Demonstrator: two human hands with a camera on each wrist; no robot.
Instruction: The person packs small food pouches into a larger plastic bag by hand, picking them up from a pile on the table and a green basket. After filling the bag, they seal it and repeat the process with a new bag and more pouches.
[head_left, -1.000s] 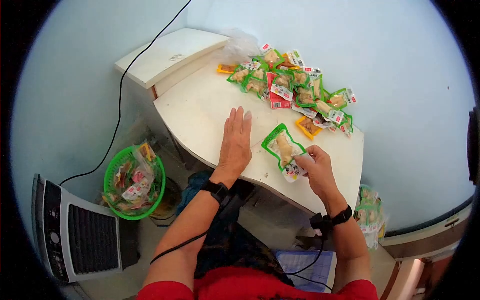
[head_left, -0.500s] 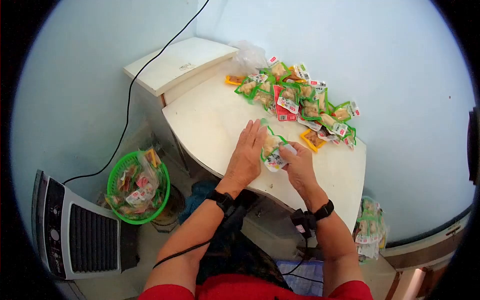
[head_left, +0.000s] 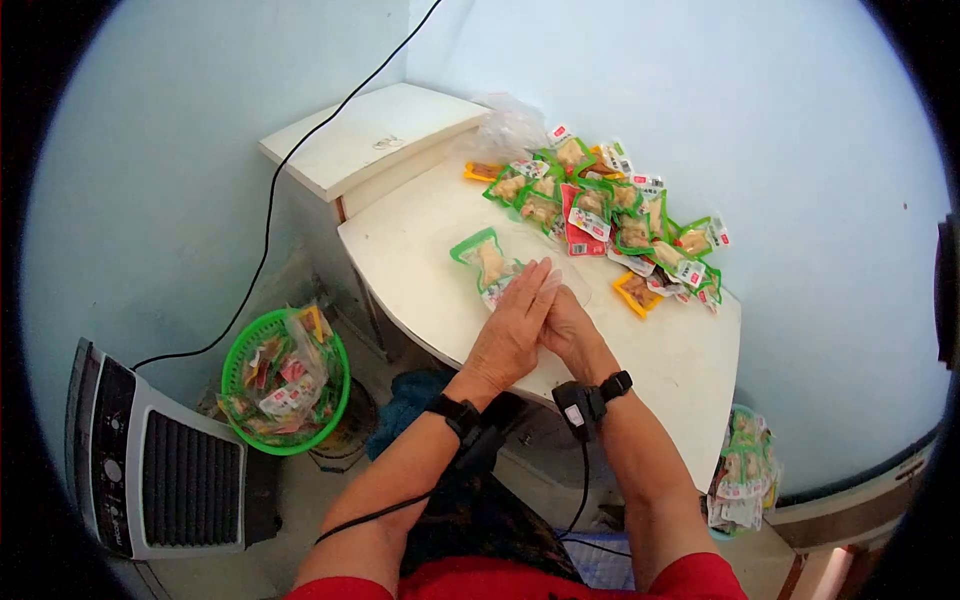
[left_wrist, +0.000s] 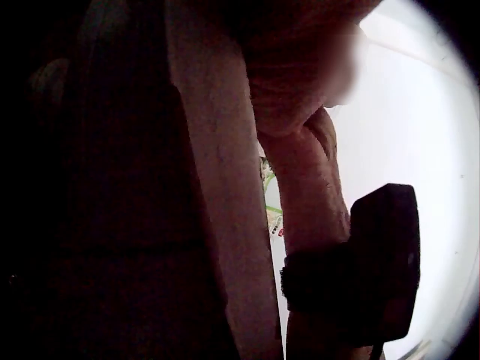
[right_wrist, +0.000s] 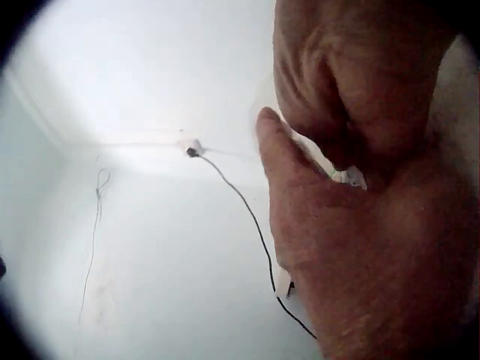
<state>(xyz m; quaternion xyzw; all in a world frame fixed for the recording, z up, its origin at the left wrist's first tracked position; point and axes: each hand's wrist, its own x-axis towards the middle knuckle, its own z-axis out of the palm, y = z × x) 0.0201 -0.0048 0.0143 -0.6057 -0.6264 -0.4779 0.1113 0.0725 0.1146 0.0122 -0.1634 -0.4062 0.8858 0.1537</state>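
Observation:
My left hand (head_left: 515, 330) lies with straight fingers across my right hand (head_left: 568, 325), the two meeting close over the table's front. Beyond my left fingertips shows a clear food packet (head_left: 490, 258) with a green border, pale food inside and a white printed end. That end runs behind the left hand, toward the right hand's hidden fingertips. A sheet of see-through film (head_left: 575, 285) shows by the right hand's knuckles. In the right wrist view, a white sliver (right_wrist: 351, 177) shows between the hands, and the right thumb (right_wrist: 266, 124) points up.
A pile of packets (head_left: 625, 215) lies at the table's (head_left: 400, 245) back, by a crumpled clear bag (head_left: 510, 125). A green basket (head_left: 345, 385) of wrapped packets stands on the left, near a cooler (head_left: 190, 475). More packets (head_left: 745, 465) stand at the right. A black cable (head_left: 270, 215) hangs left.
My right hand has moved left with the packet, from the open tabletop to behind my left hand. The packet now shows left of the left fingertips. The whole view has shifted slightly.

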